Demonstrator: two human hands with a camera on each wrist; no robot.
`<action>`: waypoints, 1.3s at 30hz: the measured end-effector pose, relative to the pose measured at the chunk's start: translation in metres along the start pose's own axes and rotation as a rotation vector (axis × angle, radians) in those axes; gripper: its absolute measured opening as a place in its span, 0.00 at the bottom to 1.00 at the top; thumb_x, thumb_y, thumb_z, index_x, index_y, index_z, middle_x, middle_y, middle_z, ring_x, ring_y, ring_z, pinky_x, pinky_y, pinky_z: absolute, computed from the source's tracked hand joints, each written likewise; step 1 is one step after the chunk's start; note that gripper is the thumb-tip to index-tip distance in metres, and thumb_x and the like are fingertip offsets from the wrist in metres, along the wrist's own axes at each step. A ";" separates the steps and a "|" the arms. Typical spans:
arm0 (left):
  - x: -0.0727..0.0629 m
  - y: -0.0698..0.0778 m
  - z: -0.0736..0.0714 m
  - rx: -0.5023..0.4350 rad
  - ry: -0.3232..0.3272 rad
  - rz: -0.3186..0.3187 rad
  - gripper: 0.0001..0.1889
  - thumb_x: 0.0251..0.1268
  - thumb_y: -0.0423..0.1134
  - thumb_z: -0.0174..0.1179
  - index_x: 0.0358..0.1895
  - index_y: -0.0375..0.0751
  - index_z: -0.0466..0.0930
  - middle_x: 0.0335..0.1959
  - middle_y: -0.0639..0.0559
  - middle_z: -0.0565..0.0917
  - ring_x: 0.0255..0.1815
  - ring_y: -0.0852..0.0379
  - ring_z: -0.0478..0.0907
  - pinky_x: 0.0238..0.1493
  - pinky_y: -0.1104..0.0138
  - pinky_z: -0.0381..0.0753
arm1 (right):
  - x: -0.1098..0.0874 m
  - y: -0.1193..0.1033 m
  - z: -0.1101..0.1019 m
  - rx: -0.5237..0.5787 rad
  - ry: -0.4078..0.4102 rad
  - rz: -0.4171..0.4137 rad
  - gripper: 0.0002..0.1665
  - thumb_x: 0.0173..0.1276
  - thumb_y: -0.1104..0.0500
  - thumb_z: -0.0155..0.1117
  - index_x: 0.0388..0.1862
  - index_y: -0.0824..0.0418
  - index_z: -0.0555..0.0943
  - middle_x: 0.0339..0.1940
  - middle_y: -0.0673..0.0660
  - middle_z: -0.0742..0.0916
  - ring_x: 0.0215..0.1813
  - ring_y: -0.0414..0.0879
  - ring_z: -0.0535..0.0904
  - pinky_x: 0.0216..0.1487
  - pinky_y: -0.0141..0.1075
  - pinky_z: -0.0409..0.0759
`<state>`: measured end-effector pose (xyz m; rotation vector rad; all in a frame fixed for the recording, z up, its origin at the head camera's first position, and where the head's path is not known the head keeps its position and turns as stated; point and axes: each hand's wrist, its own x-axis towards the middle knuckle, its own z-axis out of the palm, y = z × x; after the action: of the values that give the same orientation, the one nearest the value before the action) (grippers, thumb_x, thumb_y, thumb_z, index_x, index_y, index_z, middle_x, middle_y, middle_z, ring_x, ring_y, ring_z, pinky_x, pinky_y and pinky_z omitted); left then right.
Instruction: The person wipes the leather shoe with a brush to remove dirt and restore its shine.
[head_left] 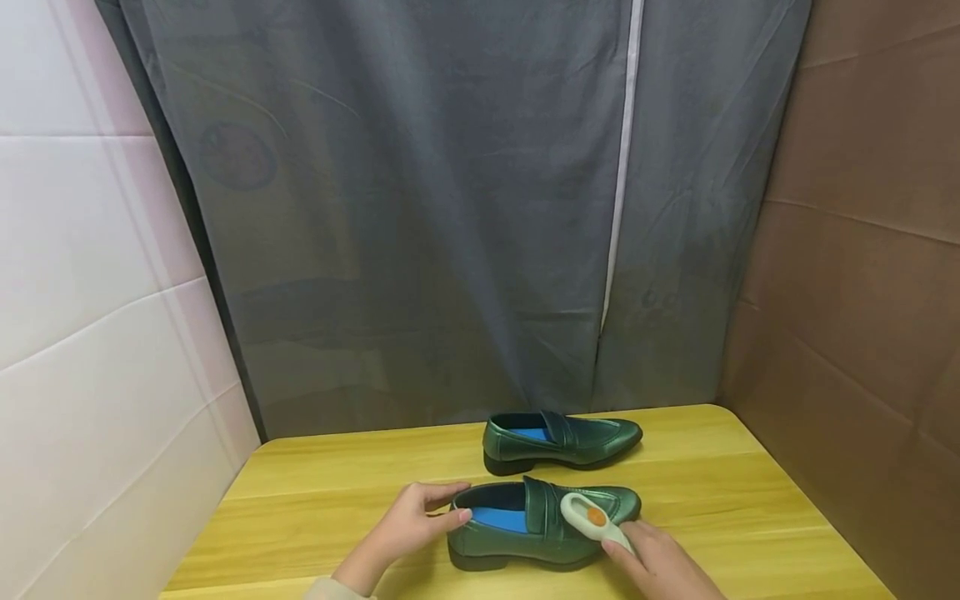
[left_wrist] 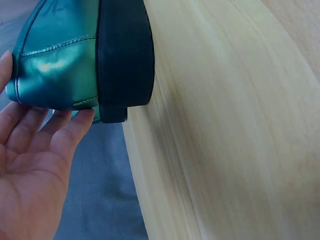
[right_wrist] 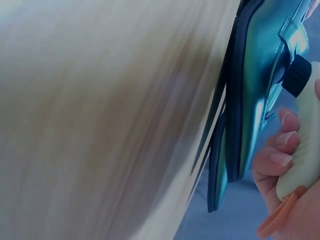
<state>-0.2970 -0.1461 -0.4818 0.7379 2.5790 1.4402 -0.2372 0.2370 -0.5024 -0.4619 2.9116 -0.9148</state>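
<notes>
A dark green loafer (head_left: 510, 543) with a blue insole stands on the table, toe to the right. At its heel, my left hand (head_left: 405, 523) holds the shoe between thumb and fingers; in the left wrist view the fingertips touch the back of the heel (left_wrist: 60, 75). My right hand (head_left: 663, 562) grips a pale brush (head_left: 576, 512) with an orange spot on top. Its dark bristles (right_wrist: 297, 77) are against the shoe's upper near the strap. An orange loop (right_wrist: 282, 212) hangs from the handle's end.
A matching green loafer (head_left: 592, 437) stands behind the first one, also pointing right. The yellow wood-grain table (head_left: 337, 483) has rounded back corners. A grey curtain (head_left: 420, 250) hangs behind it, with a white panel (head_left: 97, 375) to the left and a brown one (head_left: 855, 275) to the right.
</notes>
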 end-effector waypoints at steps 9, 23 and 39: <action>-0.001 0.000 -0.001 -0.014 -0.006 -0.003 0.25 0.68 0.49 0.67 0.63 0.41 0.81 0.63 0.44 0.82 0.66 0.40 0.78 0.60 0.55 0.81 | 0.007 -0.017 0.002 0.005 -0.031 0.003 0.32 0.75 0.31 0.50 0.48 0.57 0.83 0.42 0.50 0.84 0.42 0.43 0.76 0.47 0.49 0.80; 0.001 -0.002 -0.002 -0.006 -0.013 0.006 0.24 0.67 0.49 0.67 0.62 0.42 0.82 0.62 0.44 0.83 0.66 0.40 0.78 0.60 0.55 0.81 | 0.020 -0.037 0.008 0.007 -0.026 -0.065 0.32 0.76 0.29 0.46 0.45 0.54 0.81 0.35 0.46 0.79 0.36 0.37 0.71 0.37 0.39 0.74; 0.000 -0.001 0.000 -0.011 -0.002 -0.001 0.23 0.68 0.49 0.67 0.62 0.42 0.82 0.62 0.44 0.83 0.66 0.40 0.78 0.61 0.54 0.81 | 0.029 -0.045 0.011 -0.029 0.030 -0.060 0.34 0.75 0.26 0.42 0.44 0.51 0.80 0.35 0.43 0.79 0.37 0.38 0.72 0.37 0.38 0.73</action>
<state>-0.2977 -0.1465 -0.4823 0.7363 2.5672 1.4515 -0.2515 0.1867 -0.4848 -0.5444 2.9564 -0.8951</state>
